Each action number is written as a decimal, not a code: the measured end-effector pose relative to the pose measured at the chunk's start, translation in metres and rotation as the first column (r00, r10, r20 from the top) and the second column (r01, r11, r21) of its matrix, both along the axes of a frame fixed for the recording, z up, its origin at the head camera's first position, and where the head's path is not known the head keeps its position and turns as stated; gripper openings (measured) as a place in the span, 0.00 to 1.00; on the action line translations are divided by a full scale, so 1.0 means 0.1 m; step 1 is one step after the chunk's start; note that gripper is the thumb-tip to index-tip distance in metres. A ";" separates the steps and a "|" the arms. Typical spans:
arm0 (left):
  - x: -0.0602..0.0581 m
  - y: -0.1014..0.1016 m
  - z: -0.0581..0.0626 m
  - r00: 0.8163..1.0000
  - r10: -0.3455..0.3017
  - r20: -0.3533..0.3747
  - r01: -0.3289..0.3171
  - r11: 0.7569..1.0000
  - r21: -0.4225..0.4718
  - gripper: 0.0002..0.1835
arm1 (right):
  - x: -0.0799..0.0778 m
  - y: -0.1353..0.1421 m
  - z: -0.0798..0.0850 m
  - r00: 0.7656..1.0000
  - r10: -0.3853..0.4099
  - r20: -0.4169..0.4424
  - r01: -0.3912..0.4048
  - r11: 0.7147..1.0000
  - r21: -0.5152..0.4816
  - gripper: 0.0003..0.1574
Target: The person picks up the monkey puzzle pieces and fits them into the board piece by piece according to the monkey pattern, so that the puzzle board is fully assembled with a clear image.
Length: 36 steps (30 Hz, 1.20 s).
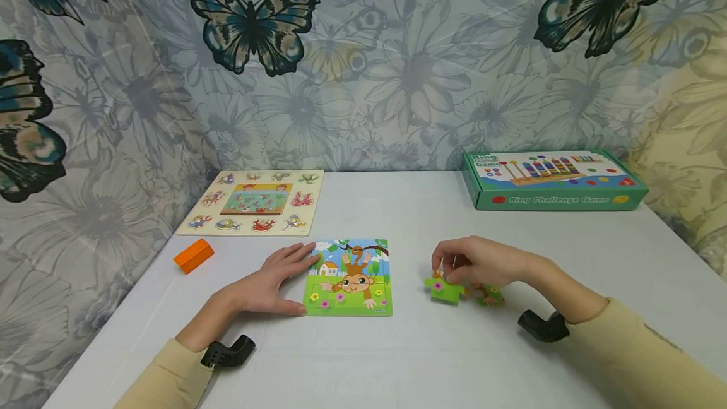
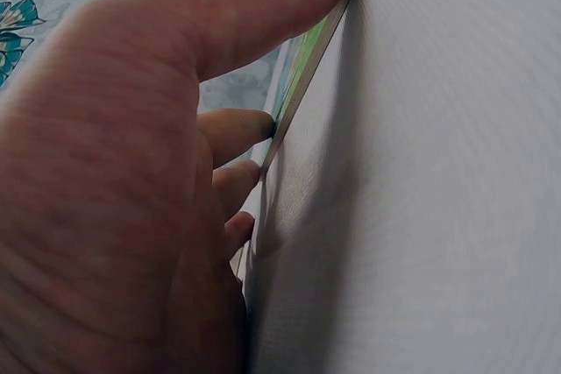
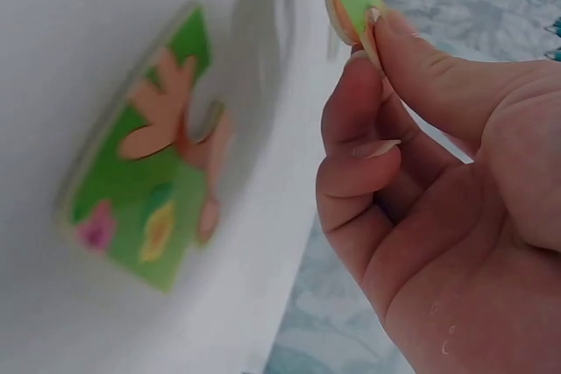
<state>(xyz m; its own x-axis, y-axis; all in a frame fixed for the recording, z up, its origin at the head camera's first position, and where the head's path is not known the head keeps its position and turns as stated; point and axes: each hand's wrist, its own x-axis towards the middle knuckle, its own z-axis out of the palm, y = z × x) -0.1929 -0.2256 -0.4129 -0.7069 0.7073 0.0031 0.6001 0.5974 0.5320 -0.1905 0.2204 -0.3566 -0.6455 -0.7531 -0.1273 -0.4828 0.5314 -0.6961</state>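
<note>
A square puzzle board [image 1: 363, 303] with an upside-down monkey, a house and flowers lies in the middle of the table. My left hand [image 1: 272, 281] rests along its left side, fingers spread; fingertips and thumb touch the edge, as the left wrist view also shows. To the right of the board, my right hand [image 1: 483, 261] pinches a green puzzle piece [image 1: 445, 292] with a pink flower between thumb and fingers. Another puzzle piece [image 3: 149, 164], showing a brown monkey hand on green, lies on the table under the right hand. In the head view, the hand partly hides it.
A cream sea-animal puzzle board [image 1: 195, 230] lies at the back left. In front of it sits an orange block [image 1: 194, 256]. A green Ring Challenge Game box [image 1: 556, 201] stands at the back right, before a butterfly-patterned curtain [image 1: 397, 68]. Each wrist wears a black camera band.
</note>
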 end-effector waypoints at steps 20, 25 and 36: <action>-0.01 -0.02 -0.02 1.000 -0.013 -0.009 0.013 1.000 0.012 0.52 | -0.24 -0.85 0.06 0.997 0.077 -0.020 -0.078 0.995 -0.056 0.12; -0.01 -0.02 -0.01 1.000 -0.011 0.000 0.011 1.000 0.012 0.52 | -0.26 -1.16 0.01 0.993 0.116 0.000 -0.116 0.992 -0.045 0.11; -0.01 -0.02 -0.01 1.000 -0.012 0.001 0.012 1.000 0.014 0.52 | -0.24 -1.55 -0.07 0.984 0.177 -0.009 -0.177 0.984 -0.004 0.07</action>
<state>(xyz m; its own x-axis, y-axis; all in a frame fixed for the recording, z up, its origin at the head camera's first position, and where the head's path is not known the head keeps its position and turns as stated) -0.1935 -0.2275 -0.4137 -0.6981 0.7159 0.0124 0.6068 0.5823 0.5411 -0.2142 0.0649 -0.3639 -0.5033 -0.8560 -0.1183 -0.5746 0.4337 -0.6940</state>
